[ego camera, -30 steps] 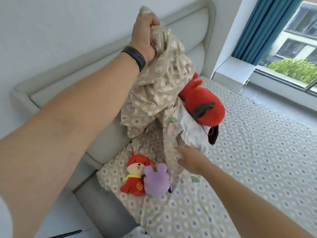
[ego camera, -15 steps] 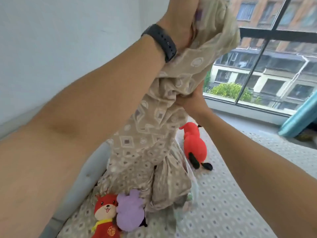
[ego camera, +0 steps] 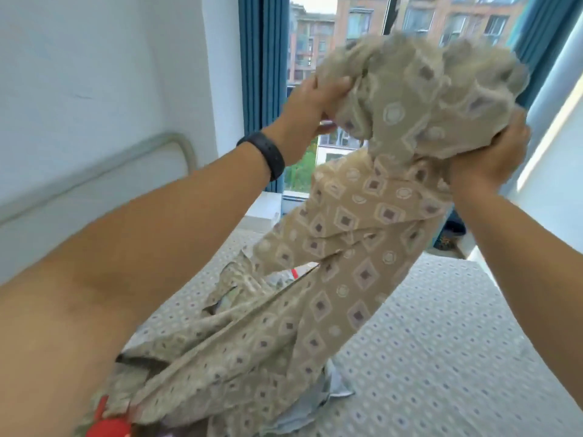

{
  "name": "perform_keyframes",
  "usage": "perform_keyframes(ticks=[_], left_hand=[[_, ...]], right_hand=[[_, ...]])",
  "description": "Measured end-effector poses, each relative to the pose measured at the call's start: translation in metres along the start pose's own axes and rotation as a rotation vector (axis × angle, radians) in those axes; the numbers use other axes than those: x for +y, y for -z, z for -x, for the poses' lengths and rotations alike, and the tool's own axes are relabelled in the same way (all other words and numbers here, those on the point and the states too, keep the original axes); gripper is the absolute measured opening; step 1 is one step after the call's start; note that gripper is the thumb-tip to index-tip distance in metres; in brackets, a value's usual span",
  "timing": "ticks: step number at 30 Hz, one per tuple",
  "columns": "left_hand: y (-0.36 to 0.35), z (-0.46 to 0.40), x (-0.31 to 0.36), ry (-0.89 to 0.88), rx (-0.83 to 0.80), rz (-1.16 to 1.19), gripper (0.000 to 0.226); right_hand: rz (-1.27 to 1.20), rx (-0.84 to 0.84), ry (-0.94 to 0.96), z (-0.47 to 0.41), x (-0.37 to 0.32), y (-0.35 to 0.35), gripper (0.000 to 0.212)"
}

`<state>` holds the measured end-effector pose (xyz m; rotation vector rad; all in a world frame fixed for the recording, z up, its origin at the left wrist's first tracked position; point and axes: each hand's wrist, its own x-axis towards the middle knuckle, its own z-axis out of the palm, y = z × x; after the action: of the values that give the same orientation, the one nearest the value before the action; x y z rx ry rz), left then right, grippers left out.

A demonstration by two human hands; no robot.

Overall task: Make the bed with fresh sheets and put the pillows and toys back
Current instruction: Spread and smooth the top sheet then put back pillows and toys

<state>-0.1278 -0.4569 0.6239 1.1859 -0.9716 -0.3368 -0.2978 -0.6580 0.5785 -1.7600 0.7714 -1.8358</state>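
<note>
In the head view, we now hold the beige patterned sheet (ego camera: 353,234) high over the bed (ego camera: 441,357) with both hands, the right hand (ego camera: 487,152) having risen from the mattress a second ago to join the left hand (ego camera: 312,102). Each grip is bunched tight on the gathered top of the cloth, its tail trailing down beside a red toy (ego camera: 108,428). We judge the sheet is being gathered and shaken out, the bed not yet covered.
</note>
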Motion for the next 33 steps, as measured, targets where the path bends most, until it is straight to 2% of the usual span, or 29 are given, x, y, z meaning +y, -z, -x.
perform_keyframes(ticks=[1, 3, 4, 5, 7, 10, 14, 18, 22, 26, 30, 33], left_hand=[[-0.004, 0.001, -0.013, 0.106, -0.036, -0.066, 0.041], [-0.036, 0.03, -0.068, 0.26, -0.135, -0.145, 0.038], [-0.048, 0.038, -0.092, 0.323, -0.141, -0.154, 0.039], [-0.058, 0.044, -0.108, 0.399, -0.138, -0.154, 0.039], [-0.067, 0.06, -0.138, 0.527, -0.137, -0.141, 0.036], [-0.069, 0.09, -0.181, 0.656, -0.172, -0.244, 0.033], [-0.03, 0.131, -0.21, 0.835, -0.199, -0.338, 0.034], [0.029, 0.187, -0.233, 0.966, -0.154, -0.39, 0.036], [0.087, 0.253, -0.256, 1.136, -0.02, -0.33, 0.055], [0.136, 0.305, -0.277, 1.223, 0.141, -0.288, 0.099], [0.172, 0.343, -0.304, 1.268, 0.133, -0.215, 0.118], [0.183, 0.359, -0.316, 1.324, 0.04, -0.208, 0.114]], right_hand=[[0.028, 0.024, 0.011, -0.016, 0.007, 0.017, 0.048], [0.048, 0.099, -0.044, -0.029, 0.021, 0.046, 0.011], [0.032, 0.127, -0.087, -0.031, 0.025, 0.057, 0.011], [0.161, 0.093, -0.04, -0.029, 0.034, 0.065, 0.016], [0.141, -0.068, -0.012, -0.011, 0.058, 0.075, 0.008], [0.308, -0.285, 0.059, 0.037, 0.105, 0.078, 0.035], [0.427, -0.508, 0.019, 0.115, 0.133, 0.068, 0.043], [0.51, -0.764, 0.079, 0.182, 0.148, 0.044, 0.052], [0.535, -1.06, 0.089, 0.252, 0.138, 0.006, 0.056], [0.582, -1.307, 0.128, 0.321, 0.126, -0.026, 0.058], [0.636, -1.505, 0.172, 0.37, 0.117, -0.044, 0.059], [0.666, -1.586, 0.191, 0.387, 0.115, -0.048, 0.059]])
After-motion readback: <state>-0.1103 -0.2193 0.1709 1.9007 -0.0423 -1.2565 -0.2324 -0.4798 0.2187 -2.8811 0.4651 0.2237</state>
